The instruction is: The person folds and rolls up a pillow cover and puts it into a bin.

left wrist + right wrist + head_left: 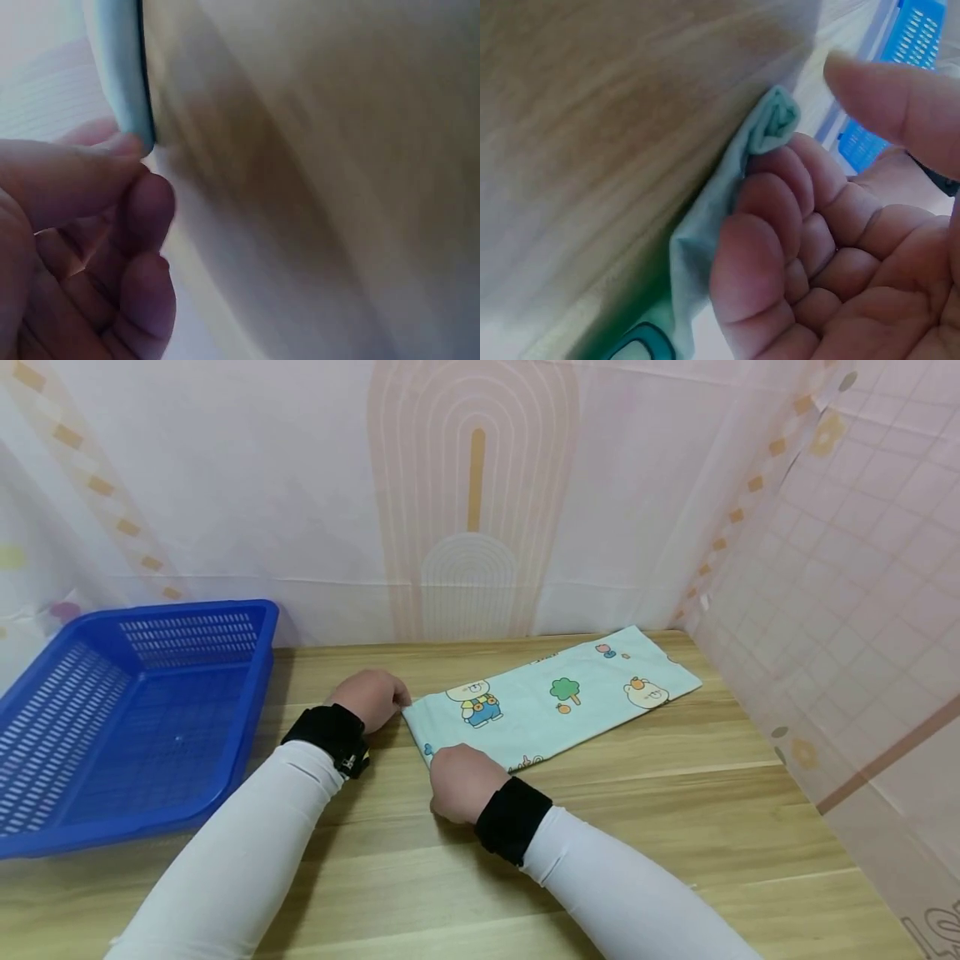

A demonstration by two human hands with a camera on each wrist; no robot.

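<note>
Left hand (367, 697) pinches cloth (525, 706) — right hand (467, 783) touches it, thumb apart — wall lettering (941, 927) cropped

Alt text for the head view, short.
A person's left hand pinches and right hand touches the left end of a folded, pale-blue, cartoon-print cloth on a wooden table. A blue basket sits at left, patterned backdrop behind.

Mint cartoon-print cloth (551, 706), long folded strip, aslant on table (675, 827)
</note>
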